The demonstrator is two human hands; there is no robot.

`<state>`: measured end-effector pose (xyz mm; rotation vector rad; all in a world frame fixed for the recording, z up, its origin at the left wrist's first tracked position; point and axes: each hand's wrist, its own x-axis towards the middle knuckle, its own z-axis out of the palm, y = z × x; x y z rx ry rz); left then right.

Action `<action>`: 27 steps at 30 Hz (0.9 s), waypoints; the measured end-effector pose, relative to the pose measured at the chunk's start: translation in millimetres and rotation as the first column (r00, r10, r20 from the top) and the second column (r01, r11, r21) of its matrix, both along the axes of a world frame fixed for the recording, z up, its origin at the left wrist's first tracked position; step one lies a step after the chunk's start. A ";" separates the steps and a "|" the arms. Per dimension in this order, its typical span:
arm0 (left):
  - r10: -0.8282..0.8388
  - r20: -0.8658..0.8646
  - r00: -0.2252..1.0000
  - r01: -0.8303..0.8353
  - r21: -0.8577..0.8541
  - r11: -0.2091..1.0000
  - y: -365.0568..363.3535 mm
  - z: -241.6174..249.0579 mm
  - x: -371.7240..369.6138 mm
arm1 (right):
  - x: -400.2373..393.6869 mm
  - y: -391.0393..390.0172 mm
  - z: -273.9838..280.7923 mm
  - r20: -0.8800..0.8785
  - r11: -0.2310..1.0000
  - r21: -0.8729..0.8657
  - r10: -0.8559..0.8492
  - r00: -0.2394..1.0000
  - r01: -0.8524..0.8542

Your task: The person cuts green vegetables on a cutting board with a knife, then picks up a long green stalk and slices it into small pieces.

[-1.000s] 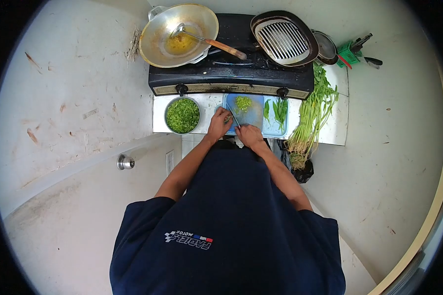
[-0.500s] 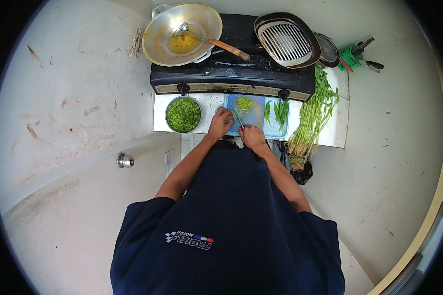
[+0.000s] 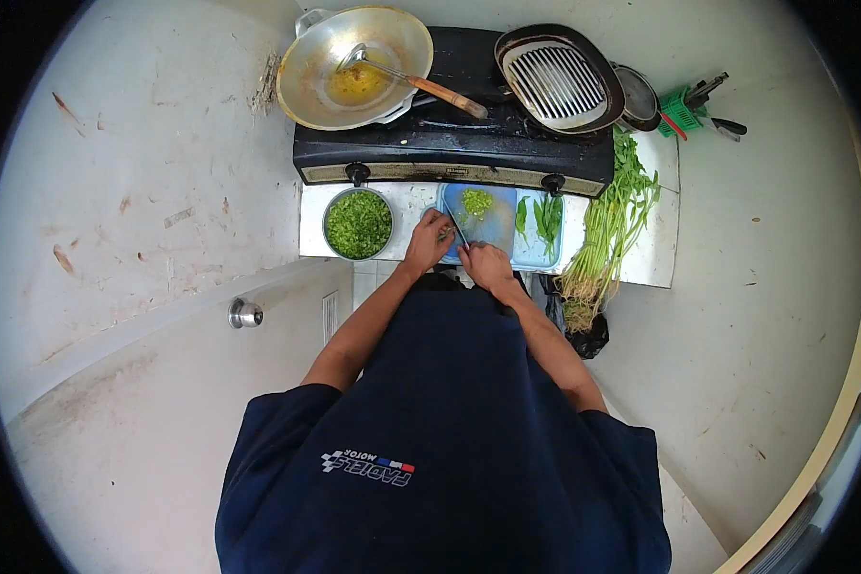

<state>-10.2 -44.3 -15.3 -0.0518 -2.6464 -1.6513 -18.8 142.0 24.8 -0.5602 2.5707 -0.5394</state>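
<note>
My right hand (image 3: 486, 265) is wrapped round the handle of a knife (image 3: 457, 227), whose blade points up and left over a blue cutting board (image 3: 504, 242). Close beside the blade, at the board's left edge, my left hand (image 3: 428, 241) has its fingers curled. A bit of green shows at its fingertips, too small to name. Just beyond the blade lies a small pile of chopped greens (image 3: 476, 201). To the left of my left hand stands a round pot (image 3: 327, 237) full of finely chopped greens (image 3: 358, 223).
Whole leaves (image 3: 547, 222) lie in a light blue tray (image 3: 558, 251). A rooted bunch of leafy stalks (image 3: 607, 225) hangs over the counter's front edge. Behind, a stove (image 3: 430, 153) carries a wok (image 3: 306, 100) with a ladle (image 3: 450, 97) and a grill pan (image 3: 507, 91). A green basket (image 3: 674, 107) holds utensils.
My right hand and the knife have shifted slightly to the left, bringing the blade nearer my left fingers. The other things stay in place.
</note>
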 end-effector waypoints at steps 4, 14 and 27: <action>-0.025 0.012 1.000 0.025 -0.038 0.999 -1.9 2.3 0.0 | -3.3 -2.9 -7.5 -0.005 1.000 0.017 0.011 1.000 -0.011; -0.019 -0.028 0.999 0.018 -0.055 0.998 -1.9 1.6 1.4 | 1.7 0.0 -9.7 -0.063 0.998 0.038 0.055 0.997 -0.053; 0.016 -0.031 0.999 -0.016 0.008 1.000 -0.5 2.7 3.4 | 1.5 -4.9 -19.3 -0.098 0.998 0.021 0.058 0.994 -0.056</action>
